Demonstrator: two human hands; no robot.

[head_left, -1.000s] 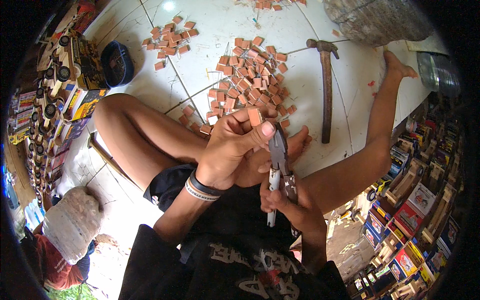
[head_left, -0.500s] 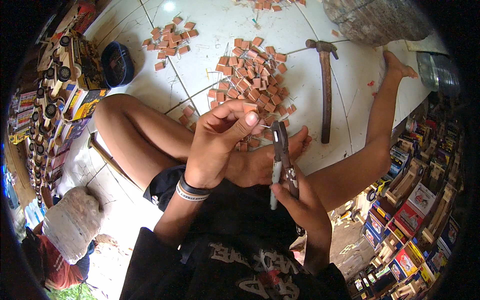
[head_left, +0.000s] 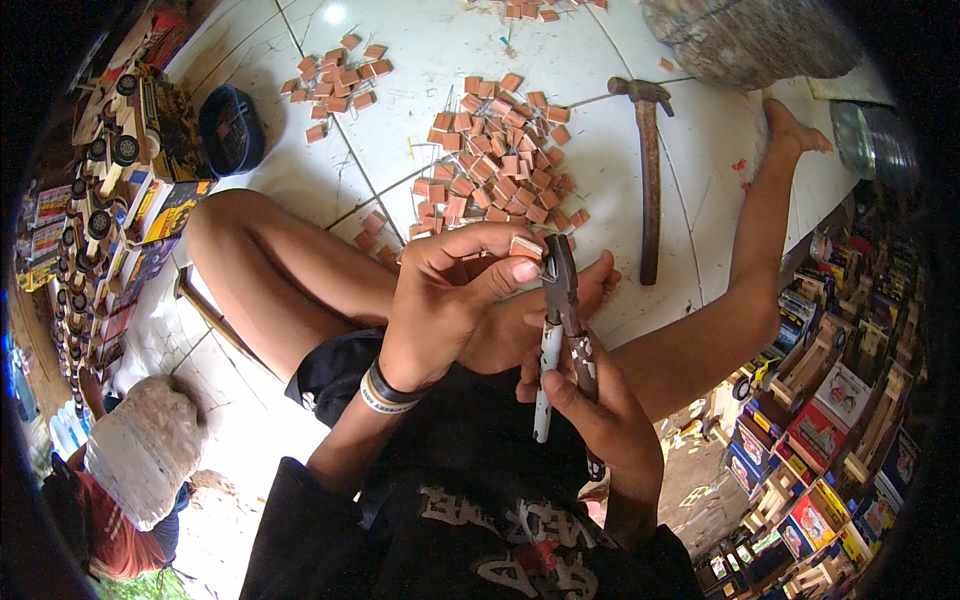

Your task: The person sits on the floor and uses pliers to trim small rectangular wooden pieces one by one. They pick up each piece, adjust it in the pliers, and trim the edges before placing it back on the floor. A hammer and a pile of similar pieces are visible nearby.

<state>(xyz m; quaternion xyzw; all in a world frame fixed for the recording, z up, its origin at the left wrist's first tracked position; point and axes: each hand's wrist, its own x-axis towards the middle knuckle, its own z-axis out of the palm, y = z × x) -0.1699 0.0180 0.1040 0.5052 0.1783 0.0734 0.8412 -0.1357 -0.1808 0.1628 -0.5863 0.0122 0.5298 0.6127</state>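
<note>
My left hand [head_left: 445,300] pinches a small reddish-brown block [head_left: 526,248] with a pale edge between thumb and fingers. A thin wire at the block runs to the jaws of the pliers [head_left: 561,285]; the jaw tips are right beside the block. My right hand [head_left: 600,405] is wrapped round the pliers' worn white and dark handles. Just beyond my hands lies a heap of similar blocks [head_left: 490,150], many with thin wires or nails sticking out.
A hammer [head_left: 649,180] lies on the white tiles to the right of the heap. A smaller block pile [head_left: 338,75] and a dark blue container [head_left: 230,130] are at the left. Wooden toy vehicles and boxes [head_left: 840,400] crowd both sides. A large grey stone-like lump [head_left: 750,40] stands far right.
My left hand has shifted a little down and right, with the block turned and closer to the pliers. The wire, straight before, now looks bent near the jaws.
</note>
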